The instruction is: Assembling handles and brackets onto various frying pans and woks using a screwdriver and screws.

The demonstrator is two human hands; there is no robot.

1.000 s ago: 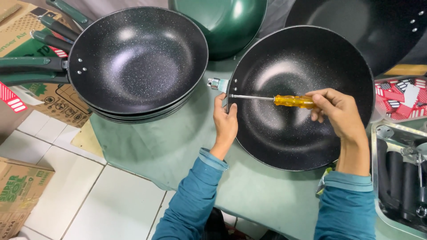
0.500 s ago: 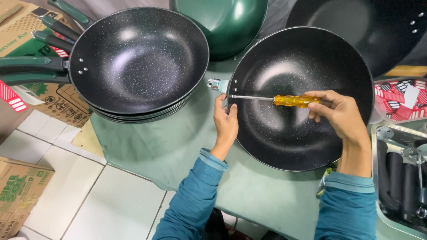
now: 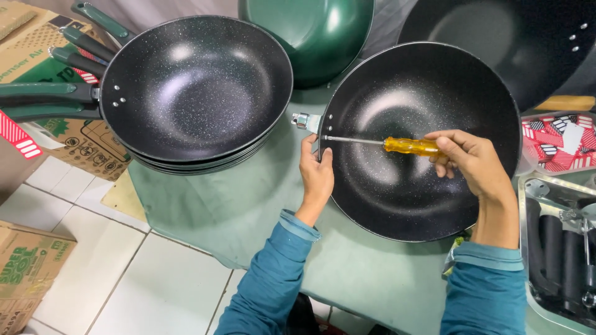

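Observation:
A black speckled wok pan [image 3: 422,205] lies on the green-covered table [image 3: 223,211] in front of me. My left hand [image 3: 315,170] grips the pan's left rim, beside a small metal handle bracket [image 3: 304,120]. My right hand [image 3: 467,160] holds a screwdriver [image 3: 397,144] with a yellow handle. Its shaft lies across the pan's inside, and its tip points at the rim holes near the bracket.
A stack of black woks [image 3: 192,93] with green handles [image 3: 43,102] sits at the left. A green wok [image 3: 323,34] and another black pan [image 3: 528,43] stand behind. A metal tray [image 3: 532,186] of black handles is at the right. Cardboard boxes [image 3: 25,273] lie on the tiled floor.

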